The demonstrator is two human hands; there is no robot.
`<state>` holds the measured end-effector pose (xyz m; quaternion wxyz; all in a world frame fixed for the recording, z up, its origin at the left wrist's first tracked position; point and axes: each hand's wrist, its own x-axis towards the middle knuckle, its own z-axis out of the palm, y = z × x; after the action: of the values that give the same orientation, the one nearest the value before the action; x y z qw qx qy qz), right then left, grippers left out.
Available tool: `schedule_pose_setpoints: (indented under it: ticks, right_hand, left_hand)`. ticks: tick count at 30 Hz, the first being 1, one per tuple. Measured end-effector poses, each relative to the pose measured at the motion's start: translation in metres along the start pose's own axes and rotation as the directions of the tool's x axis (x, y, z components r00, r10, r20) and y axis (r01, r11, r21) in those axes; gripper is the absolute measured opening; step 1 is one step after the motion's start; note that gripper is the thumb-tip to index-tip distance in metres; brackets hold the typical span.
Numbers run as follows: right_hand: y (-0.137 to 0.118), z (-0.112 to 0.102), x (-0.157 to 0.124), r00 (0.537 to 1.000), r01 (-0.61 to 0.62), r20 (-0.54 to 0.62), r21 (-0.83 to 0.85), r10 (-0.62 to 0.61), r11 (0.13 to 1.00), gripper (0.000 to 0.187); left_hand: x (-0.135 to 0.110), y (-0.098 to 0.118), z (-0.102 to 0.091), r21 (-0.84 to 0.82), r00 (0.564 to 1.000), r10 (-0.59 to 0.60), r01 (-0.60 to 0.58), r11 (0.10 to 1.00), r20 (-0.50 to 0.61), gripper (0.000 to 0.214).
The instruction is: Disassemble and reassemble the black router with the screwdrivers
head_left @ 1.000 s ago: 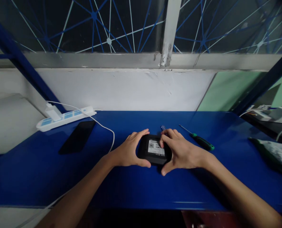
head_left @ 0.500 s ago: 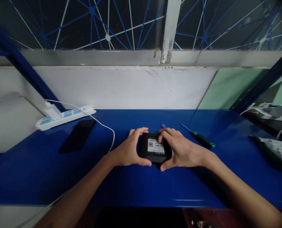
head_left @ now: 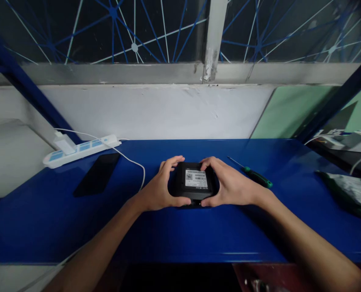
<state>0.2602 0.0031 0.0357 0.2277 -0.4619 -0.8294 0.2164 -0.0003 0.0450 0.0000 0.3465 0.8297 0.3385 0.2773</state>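
A small black box-shaped device (head_left: 195, 190) with a white barcode label on top sits in the middle of the blue table (head_left: 180, 231). My left hand (head_left: 160, 186) wraps its left side, thumb at the near edge and fingers over the far corner. My right hand (head_left: 230, 184) grips its right side the same way. Both hands are closed on the device, which looks tilted up toward me.
A green-handled screwdriver (head_left: 253, 175) lies just right of my right hand. A black phone (head_left: 97, 178) lies at the left, beside a white power strip (head_left: 80, 151) with a charger and white cable (head_left: 132, 162). A dark bag (head_left: 347, 192) is at the far right.
Both hands shifted from resting on top of the device to gripping its sides. The device now looks tilted or raised toward me and hides the small blue item behind it.
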Motion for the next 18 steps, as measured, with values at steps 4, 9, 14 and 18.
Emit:
schedule_pose_setpoints:
  ticks: [4,9,14,18]
  right_hand:
    - [0.01,-0.009,0.0,0.999,-0.036,-0.028,-0.034,0.035,0.999,0.072]
    - [0.031,-0.017,0.0,0.993,-0.071,-0.097,-0.05,0.066,0.996,0.073]
    - [0.041,-0.02,0.0,0.986,-0.072,-0.153,-0.054,0.063,0.996,0.078]
    - [0.039,-0.018,0.001,0.987,-0.045,-0.16,-0.06,0.035,0.997,0.082]
  left_hand:
    - [0.0,-0.004,0.004,0.027,0.997,-0.039,0.037,0.999,0.072,0.128]
    - [0.001,0.001,0.008,0.165,0.977,-0.115,0.085,0.983,0.18,0.133]
    - [0.0,0.005,0.0,0.239,0.973,-0.136,0.089,0.967,0.189,0.128]
    - [-0.009,0.004,-0.022,0.284,0.956,-0.186,0.118,0.952,0.228,0.125]
